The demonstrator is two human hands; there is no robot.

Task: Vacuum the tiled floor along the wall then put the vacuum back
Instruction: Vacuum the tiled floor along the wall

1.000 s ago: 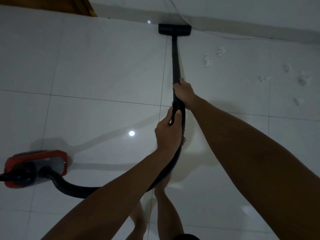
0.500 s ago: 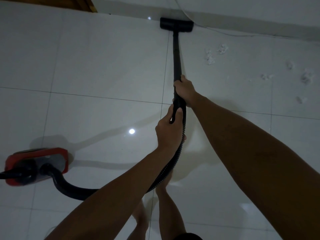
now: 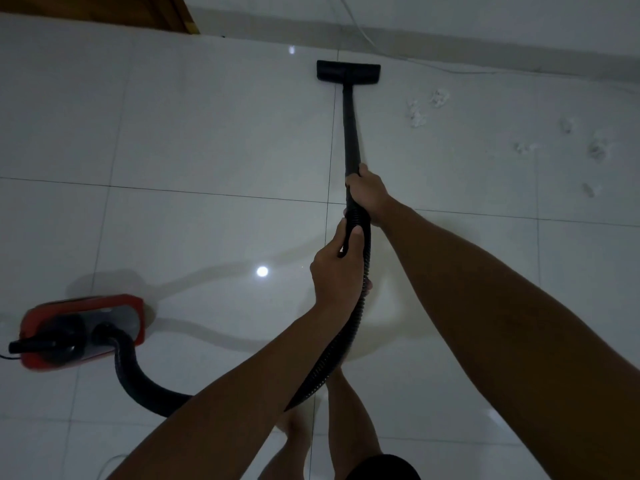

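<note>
Black nozzle (image 3: 348,71) sits flat on the white tiled floor (image 3: 207,133), now a little way off the wall (image 3: 485,19); a second ago, and half a second ago, it lay right up against the wall's base, so it has been drawn back toward the person. Its wand (image 3: 350,129) runs straight down to the right hand (image 3: 369,195), which grips the wand's lower end, fingers wrapped round it. Just below, the left hand (image 3: 337,271) clamps the ribbed hose (image 3: 332,355), thumb lying up along it. Both grips look the same as before. From there the hose curves down and left to the red canister (image 3: 81,330), which stands on the floor at the lower left, in much the same place as earlier. White fluff scraps (image 3: 426,107) lie scattered to the right of the nozzle, near the wall, not yet picked up. A thin white cord (image 3: 450,69) trails along the base of the wall.
</note>
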